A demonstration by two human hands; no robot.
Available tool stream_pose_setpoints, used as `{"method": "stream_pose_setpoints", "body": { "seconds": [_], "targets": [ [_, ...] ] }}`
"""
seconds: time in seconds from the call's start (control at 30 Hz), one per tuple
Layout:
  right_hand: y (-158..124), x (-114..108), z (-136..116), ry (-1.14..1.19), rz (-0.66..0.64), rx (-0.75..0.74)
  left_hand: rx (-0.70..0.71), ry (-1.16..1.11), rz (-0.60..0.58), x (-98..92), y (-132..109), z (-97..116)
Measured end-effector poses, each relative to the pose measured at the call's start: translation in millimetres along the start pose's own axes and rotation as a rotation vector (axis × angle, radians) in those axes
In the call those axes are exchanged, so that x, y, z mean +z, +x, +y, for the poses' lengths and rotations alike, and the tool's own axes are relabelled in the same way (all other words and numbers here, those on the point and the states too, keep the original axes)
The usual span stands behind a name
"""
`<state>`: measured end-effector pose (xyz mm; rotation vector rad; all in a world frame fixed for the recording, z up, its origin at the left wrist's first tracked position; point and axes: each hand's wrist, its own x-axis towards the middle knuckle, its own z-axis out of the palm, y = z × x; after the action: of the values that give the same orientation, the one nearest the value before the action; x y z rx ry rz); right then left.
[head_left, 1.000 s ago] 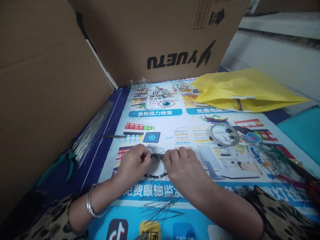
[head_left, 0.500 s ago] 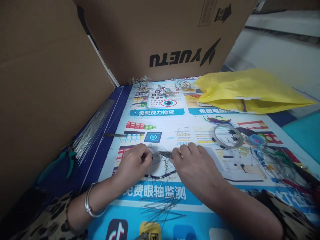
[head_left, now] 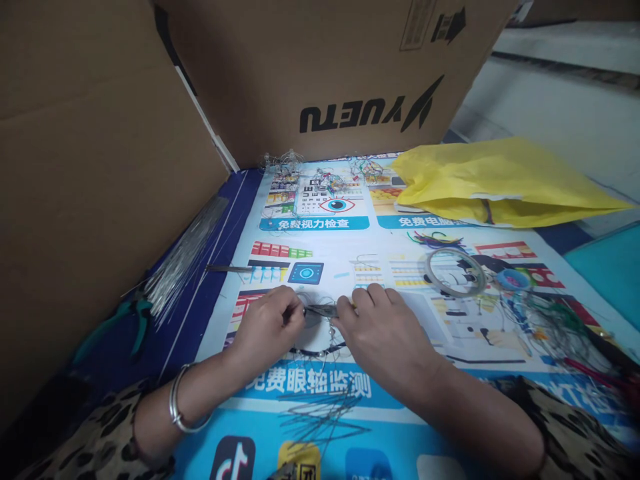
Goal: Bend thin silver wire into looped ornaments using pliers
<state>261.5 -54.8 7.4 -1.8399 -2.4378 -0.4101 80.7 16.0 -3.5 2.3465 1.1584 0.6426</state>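
My left hand [head_left: 267, 323] is closed in a pinch on one end of a dark, curved beaded band [head_left: 320, 355]. Pale beads and thin wires hang from this band, which bows below both hands. In my right hand [head_left: 383, 330] is a pair of pliers [head_left: 323, 311], its narrow metal jaws pointing left. The jaw tips meet the work at my left fingertips. My fingers hide the handles, and I cannot tell whether the jaws are closed on a wire.
Loose dark wires [head_left: 325, 413] lie in front. Teal-handled pliers [head_left: 123, 327] and a wire bundle [head_left: 187, 257] are left. A tape roll [head_left: 455, 272], tangled threads [head_left: 555, 320] and a yellow bag [head_left: 500, 180] are right. Cardboard [head_left: 320, 67] walls the back.
My right hand has shifted slightly left, bringing the pliers' tips up to my left fingertips. My left hand stays nearly where it was, still pinching the band.
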Motion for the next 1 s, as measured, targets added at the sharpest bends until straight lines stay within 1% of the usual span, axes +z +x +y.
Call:
{"method": "stream_pose_setpoints", "body": {
  "seconds": [0.17, 0.33, 0.73, 1.0],
  "targets": [
    [-2, -7, 13, 0.027, -0.037, 0.052, 0.011, 0.004, -0.051, -3.4, 1, 0],
    [-8, -15, 22, -0.017, -0.081, 0.057, -0.014, 0.006, -0.076, -4.8, 1, 0],
    [-7, -15, 23, 0.005, -0.120, 0.071, -0.034, -0.059, -0.120, -11.6, 7, 0],
    [-7, -14, 24, -0.003, -0.111, 0.055, -0.088, -0.111, -0.204, -19.2, 13, -1]
  ]
}}
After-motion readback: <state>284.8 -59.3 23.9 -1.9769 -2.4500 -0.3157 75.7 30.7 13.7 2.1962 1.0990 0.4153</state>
